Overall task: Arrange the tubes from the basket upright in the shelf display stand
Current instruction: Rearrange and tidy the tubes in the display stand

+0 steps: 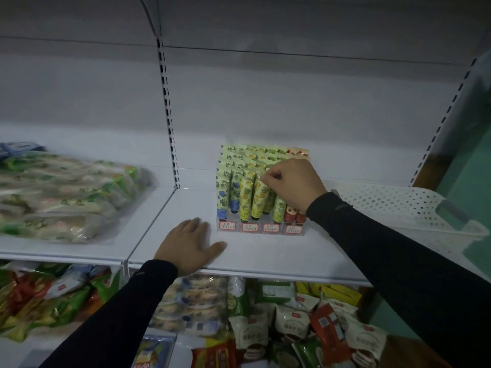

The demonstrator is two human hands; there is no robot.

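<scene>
A clear tiered display stand [261, 229] sits on the white shelf [265, 258], packed with upright tubes in blue, yellow, green and red prints. My right hand [292, 184] is over the stand and pinches the crimped top of a yellow-capped tube [259, 197] in the front rows. That tube leans slightly among its neighbours. My left hand [190, 244] rests flat on the shelf, just left of the stand, fingers spread. The white perforated basket [398, 205] stands to the right of the stand; my right arm hides part of it, and no tubes show inside it.
A pile of green-printed snack bags in clear wrap [61, 195] lies on the shelf section to the left. A slotted upright [168, 115] divides the two sections. Below the shelf, many packaged snacks [265, 322] crowd the lower level.
</scene>
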